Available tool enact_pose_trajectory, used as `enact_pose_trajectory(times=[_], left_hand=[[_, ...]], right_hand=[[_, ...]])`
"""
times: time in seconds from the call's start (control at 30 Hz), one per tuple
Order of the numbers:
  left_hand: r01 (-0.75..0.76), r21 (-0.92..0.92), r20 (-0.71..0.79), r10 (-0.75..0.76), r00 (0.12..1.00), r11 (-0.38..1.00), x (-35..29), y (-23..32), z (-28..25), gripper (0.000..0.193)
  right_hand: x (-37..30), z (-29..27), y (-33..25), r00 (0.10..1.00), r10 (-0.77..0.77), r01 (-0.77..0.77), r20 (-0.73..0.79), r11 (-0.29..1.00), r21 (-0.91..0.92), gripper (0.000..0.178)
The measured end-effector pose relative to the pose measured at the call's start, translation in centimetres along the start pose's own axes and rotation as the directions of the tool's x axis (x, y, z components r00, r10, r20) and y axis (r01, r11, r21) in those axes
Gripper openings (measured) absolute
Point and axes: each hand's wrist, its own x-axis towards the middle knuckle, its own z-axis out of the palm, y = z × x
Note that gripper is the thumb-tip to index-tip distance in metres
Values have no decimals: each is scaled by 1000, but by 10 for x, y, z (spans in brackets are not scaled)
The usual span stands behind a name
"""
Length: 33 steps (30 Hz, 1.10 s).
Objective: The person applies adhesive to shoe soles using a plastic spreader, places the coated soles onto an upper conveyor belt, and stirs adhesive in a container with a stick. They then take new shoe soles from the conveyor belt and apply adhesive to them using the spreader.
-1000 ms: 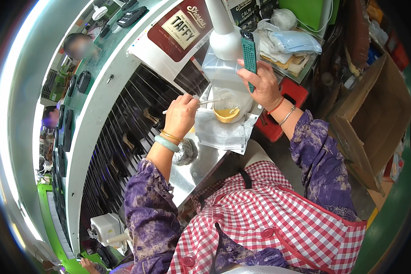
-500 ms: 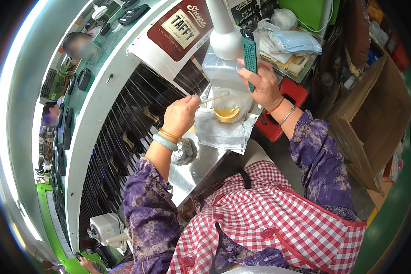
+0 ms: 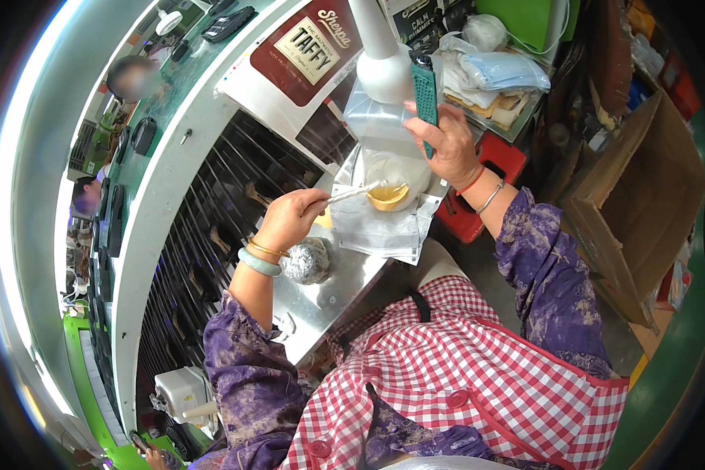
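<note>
One flat, pebbled green strip [image 3: 424,92]

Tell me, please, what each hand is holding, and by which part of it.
The left hand holds a thin whitish stick by its left part; the right hand holds a green textured piece by its lower half.

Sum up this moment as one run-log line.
Left hand: holds stick, tip at cup | Right hand: holds green strip | Cup: yellow inside | Grey ball: on metal table
</note>
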Motion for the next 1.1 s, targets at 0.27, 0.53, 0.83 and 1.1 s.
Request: enact_pose_trajectory(times=[0.27,0.53,0.83,1.1], left_hand=[[14,57,-124,-7,992,998,14,20,17,23],[-189,411,-174,281,944,892,40,7,19,14],[-190,374,-134,255,957,908,46,18,13,10],[-227,280,-114,267,957,933,28,2,3,8]], right_hand=[[1,1,0,1000,-11,11,-18,1000,-5,36],[2,0,-1,1000,-11,11,-13,1000,-22,37],[3,0,-1,1000,-10,9,-19,1000,-24,36],[2,1,-1,1000,-11,11,-17,1000,-24,36]])
